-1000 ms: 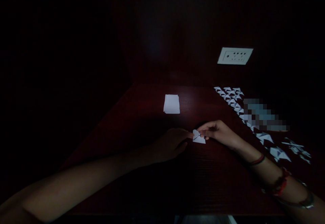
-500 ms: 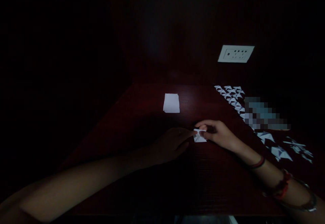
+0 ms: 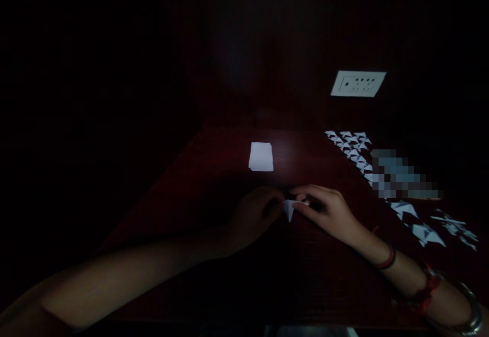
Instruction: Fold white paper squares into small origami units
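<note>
The scene is very dark. A small white folded paper piece point(image 3: 289, 207) lies on the dark red wooden table point(image 3: 305, 276), pinched between both hands. My left hand point(image 3: 254, 214) grips its left corner with closed fingers. My right hand point(image 3: 324, 210) presses and pinches its right side, fingers curled over it, so only a pointed white part shows. Red threads and a metal bangle circle my right wrist.
A small stack of white paper squares point(image 3: 261, 157) lies farther back at the middle. Several folded white paper pieces point(image 3: 353, 146) run in a row along the right side, with more of these folded pieces point(image 3: 428, 232) nearer. A white wall socket plate point(image 3: 358, 83) sits behind.
Both hands have closed in over the paper piece, which now shows as a smaller pointed shape, more covered by my right fingers. The view shifted slightly.
</note>
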### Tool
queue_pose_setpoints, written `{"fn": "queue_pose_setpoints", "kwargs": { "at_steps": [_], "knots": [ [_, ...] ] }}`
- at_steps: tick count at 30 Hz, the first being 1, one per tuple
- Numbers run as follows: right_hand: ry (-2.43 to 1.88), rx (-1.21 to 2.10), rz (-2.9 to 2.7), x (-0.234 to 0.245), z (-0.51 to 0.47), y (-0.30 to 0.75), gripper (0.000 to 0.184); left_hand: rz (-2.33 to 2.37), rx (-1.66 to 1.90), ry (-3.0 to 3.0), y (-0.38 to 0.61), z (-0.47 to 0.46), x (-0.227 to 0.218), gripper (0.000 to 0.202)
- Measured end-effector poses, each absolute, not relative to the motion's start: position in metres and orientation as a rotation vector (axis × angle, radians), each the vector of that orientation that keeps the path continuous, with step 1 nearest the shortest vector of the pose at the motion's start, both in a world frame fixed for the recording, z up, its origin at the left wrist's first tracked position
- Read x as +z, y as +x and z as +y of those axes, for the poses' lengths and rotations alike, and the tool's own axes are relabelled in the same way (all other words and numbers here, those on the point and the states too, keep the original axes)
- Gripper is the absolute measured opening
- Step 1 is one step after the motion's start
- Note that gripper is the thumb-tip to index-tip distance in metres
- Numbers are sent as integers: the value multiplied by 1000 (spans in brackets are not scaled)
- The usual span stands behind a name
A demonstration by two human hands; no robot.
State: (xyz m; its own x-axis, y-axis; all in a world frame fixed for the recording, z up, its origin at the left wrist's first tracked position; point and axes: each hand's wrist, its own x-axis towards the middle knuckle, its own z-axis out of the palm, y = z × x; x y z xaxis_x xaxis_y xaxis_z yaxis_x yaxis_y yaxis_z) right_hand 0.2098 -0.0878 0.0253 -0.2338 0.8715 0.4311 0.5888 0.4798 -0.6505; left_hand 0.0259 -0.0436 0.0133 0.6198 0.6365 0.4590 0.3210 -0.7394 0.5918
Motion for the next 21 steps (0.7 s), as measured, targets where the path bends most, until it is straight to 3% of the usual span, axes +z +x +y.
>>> {"fn": "queue_pose_setpoints", "kwargs": {
  "at_steps": [6,21],
  "knots": [
    [-1226,463,-1924,26,-90,205,7,736,1020,2479,25,-42,8,6],
    [-1160,448,-1844,26,-88,204,10,582,1041,2481,22,-46,11,22]
  ]
}}
